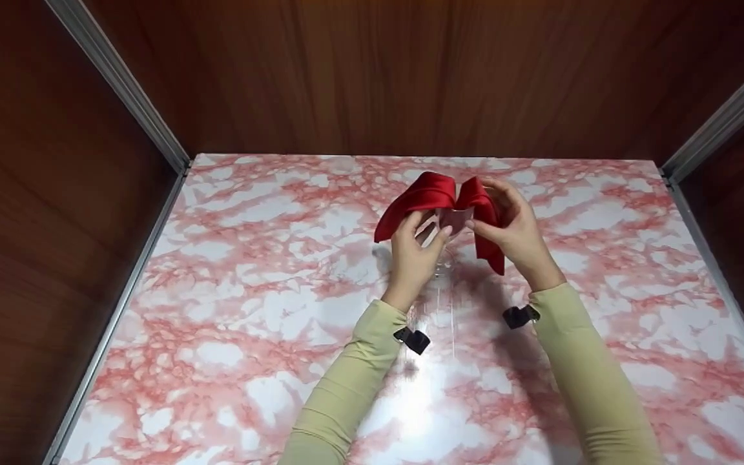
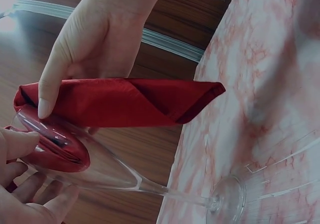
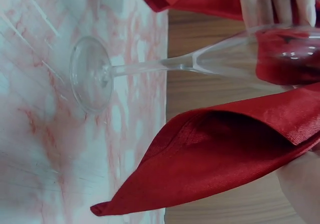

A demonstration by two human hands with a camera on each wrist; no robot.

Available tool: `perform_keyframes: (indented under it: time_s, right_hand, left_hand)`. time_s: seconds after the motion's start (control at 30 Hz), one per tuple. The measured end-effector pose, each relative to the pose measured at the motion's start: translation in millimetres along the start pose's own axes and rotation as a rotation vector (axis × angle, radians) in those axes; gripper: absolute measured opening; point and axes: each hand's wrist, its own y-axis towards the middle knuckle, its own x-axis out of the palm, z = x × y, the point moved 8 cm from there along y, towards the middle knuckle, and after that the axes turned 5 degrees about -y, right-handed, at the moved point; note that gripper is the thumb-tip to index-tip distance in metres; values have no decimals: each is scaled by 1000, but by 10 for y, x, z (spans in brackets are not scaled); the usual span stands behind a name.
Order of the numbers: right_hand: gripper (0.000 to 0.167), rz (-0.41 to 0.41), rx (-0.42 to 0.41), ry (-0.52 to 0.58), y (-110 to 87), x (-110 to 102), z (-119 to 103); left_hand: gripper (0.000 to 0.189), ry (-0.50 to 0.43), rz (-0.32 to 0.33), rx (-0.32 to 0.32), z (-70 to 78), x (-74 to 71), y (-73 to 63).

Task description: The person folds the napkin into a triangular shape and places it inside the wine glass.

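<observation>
A clear stemmed flute glass (image 2: 112, 164) stands upright on its round foot on the marbled tabletop. Tucked into its bowl is a red satin napkin (image 1: 432, 188), whose two folded wings spread over the rim and hang down on either side. My left hand (image 1: 414, 257) grips the bowl, thumb in front and fingers at the side, under the left wing. On the other side, my right hand (image 1: 519, 232) holds the right wing (image 3: 210, 159), its thumb at the glass rim and its fingers behind the cloth. The napkin's folded end shows through the glass.
The pink-and-white marbled tabletop (image 1: 268, 342) extends around the glass. Brown wood-grain panels (image 1: 346, 77) rise at the back and sides, with metal strips (image 1: 130, 84) along the corners. A dark strap piece (image 1: 414, 340) sticks out at each sleeve cuff.
</observation>
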Motion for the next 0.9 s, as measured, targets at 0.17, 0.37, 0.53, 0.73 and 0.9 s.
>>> perform_keyframes:
  time_s: [0.17,0.37,0.53,0.73,0.9]
  right_hand:
    - [65,-5,-35,3,-31,-25,-49]
    - [68,27,-39,-1,-105,-124,-51]
    - [66,31,-31,49,-186,-196,-51]
    - [66,23,-42,79,-285,-251,-103]
    - [66,13,-57,83,-368,-275,-133]
  left_hand:
    - [41,-25,-5,4,-126,-38,-17]
    - [43,-63,-17,16,-131,-75,-92]
    - [43,-85,-22,-1,-125,-117,-157]
    - [43,-90,-50,-4,120,-153,-245]
    - [43,-49,-74,-14,223,-197,-305]
